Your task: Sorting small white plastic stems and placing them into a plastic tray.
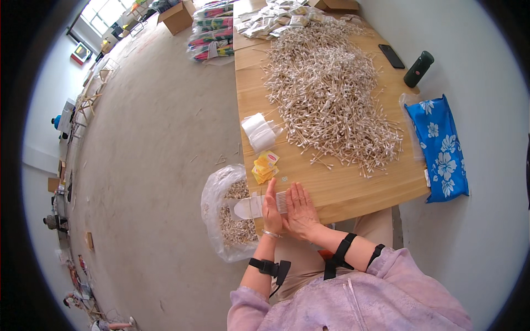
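Note:
A row of cotton swabs (282, 202) lies between my two hands at the table's near left corner. My left hand (271, 208) stands on edge at the row's left side, fingers stretched out and close together. Flat against its right side rests my right hand (301, 211), fingers straight. To the left of my left hand, a clear plastic piece with a whitish rounded end (247, 208) sticks out past the table edge; its exact kind cannot be made out. Just beyond my hands lie several yellow cards (265, 167) and a stack of clear plastic bags (259, 132).
A large heap of loose cotton swabs (331, 94) covers much of the wooden table (359, 197). Packets (276, 19) lie at its far end. A phone (391, 56), dark bottle (419, 69) and blue floral package (440, 149) line the right. Below left, a plastic-lined container (212, 190) holds swabs.

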Demonstrator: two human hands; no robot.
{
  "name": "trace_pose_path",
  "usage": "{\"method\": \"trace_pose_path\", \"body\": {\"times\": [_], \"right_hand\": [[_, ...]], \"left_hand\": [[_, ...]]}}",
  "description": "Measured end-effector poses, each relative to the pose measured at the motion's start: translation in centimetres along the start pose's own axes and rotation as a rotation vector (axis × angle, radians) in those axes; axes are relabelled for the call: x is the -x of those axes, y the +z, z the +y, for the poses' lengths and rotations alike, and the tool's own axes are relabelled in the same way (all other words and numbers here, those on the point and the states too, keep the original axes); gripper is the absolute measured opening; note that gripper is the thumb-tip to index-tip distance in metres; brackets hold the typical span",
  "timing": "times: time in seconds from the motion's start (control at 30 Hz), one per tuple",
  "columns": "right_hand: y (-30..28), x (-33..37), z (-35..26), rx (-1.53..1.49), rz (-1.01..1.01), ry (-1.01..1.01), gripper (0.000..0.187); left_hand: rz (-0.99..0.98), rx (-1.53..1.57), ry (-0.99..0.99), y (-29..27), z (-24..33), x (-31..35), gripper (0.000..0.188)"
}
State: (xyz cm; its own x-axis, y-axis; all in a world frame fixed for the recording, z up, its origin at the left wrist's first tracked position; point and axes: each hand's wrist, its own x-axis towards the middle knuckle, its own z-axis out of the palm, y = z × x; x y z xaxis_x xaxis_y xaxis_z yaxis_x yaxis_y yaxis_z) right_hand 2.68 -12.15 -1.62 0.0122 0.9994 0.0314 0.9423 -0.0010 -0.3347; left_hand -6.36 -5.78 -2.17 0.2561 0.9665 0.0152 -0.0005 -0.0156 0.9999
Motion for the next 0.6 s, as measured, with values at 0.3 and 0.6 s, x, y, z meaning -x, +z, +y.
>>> {"method": "trace_pose_path", "body": {"times": [0.3,0.6], "right_hand": [[0.4,-0.7,-1.5,-0.023,-0.048,0.054,0.083],[0.3,-0.7,-2.4,-0.122,-0.13,-0.014,0.082]], "left_hand": [[-0.003,0.163,-0.063,-1.8,0.0,0.3,0.069],[-0.002,0.181,-0.065,-2.8,0.1,0.3,0.07]]}}
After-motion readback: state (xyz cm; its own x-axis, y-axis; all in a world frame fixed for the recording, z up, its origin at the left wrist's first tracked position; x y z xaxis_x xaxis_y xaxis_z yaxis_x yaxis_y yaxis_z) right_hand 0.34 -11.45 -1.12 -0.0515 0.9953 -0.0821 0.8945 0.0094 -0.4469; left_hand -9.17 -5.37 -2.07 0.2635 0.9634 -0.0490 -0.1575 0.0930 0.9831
